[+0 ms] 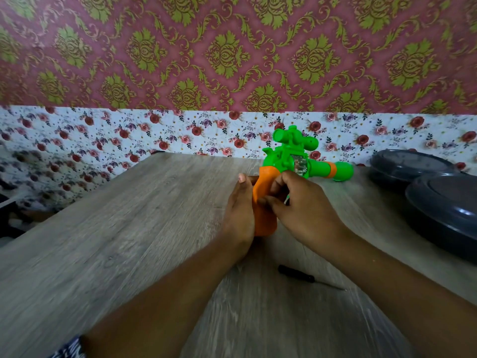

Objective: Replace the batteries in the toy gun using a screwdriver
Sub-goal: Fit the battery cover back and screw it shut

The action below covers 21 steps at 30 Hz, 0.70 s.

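Observation:
A green toy gun [296, 156] with an orange handle is held above the wooden table [129, 228], barrel pointing right. My left hand [238, 213] grips the orange handle from the left side. My right hand [299, 210] has its fingers curled onto the handle's right side, near the trigger. A small black-handled screwdriver [299, 273] lies on the table below my right forearm, tip pointing right. No batteries are visible.
Two dark grey round lids or dishes [444, 202] sit at the table's right edge. A floral-papered wall stands right behind the table. The table's left edge drops off to a dark area at the far left.

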{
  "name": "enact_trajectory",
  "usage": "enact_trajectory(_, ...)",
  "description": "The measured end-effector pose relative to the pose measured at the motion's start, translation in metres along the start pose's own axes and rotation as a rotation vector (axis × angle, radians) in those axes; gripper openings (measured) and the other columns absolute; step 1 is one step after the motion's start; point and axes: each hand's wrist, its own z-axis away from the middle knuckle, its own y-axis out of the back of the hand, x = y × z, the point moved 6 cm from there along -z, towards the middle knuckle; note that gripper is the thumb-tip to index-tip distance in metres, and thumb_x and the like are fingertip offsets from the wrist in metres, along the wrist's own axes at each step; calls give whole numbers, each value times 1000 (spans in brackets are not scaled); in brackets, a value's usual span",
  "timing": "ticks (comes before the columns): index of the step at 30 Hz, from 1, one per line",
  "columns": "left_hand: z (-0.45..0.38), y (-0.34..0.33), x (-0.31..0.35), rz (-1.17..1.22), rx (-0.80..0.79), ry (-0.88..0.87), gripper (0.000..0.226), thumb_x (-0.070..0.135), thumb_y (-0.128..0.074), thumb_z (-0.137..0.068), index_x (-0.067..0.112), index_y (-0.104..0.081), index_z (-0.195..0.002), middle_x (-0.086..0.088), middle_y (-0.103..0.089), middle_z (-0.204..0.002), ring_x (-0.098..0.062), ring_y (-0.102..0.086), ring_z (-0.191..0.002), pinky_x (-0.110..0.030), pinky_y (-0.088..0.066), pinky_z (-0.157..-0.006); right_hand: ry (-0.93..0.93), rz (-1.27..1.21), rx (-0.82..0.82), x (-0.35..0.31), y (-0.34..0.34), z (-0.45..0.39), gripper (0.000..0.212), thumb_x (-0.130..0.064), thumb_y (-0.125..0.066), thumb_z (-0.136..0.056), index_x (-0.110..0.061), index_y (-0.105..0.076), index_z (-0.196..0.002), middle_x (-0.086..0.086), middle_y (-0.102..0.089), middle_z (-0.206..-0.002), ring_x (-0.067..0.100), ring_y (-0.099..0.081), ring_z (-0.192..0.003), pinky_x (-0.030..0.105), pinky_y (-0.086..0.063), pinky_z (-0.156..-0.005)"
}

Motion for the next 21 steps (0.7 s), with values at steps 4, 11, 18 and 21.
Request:
enact_trajectory(4,0,0,0,-16,12,-7,50,43,-16,-101,25,-63,-100,-12,-69,-109,-18,-66,-96,-25,-53,-82,-109,-203,-53,9,0,-3,24,-22,-74,-75,-18,-51,-70,-7,-54,-68,13,-52,-65,27,-43,-58)
enact_trajectory(11,-1,4,-4,-32,47,80,56,47,-17,-100,17,-58,-124,-13,-64,-124,-23,-60,-114,-44,-42,-107,-53,-191,-9,6,-5,0,16,-20,-75,-75,-17,-61,-68,-11,-56,-60,4,-50,-51,15,-40,-52)
enact_trajectory(18,-1,3,-4,-60,41,41,55,42,-19,-102,11,-61,-120,-14,-67,-115,-25,-63,-110,-43,-46,-103,-68,-175,68,5,-4,1,12,-13,-74,-74,-11,-62,-71,-9,-57,-61,5,-50,-54,21,-43,-57)
enact_trajectory(21,-1,2,-4,-96,42,20,56,47,-21,-101,12,-58,-124,-17,-66,-112,-28,-62,-109,-38,-47,-98,-179,-317,29,17,-9,1,18,-15,-74,-74,-6,-60,-68,-3,-53,-56,14,-50,-53,35,-45,-56)
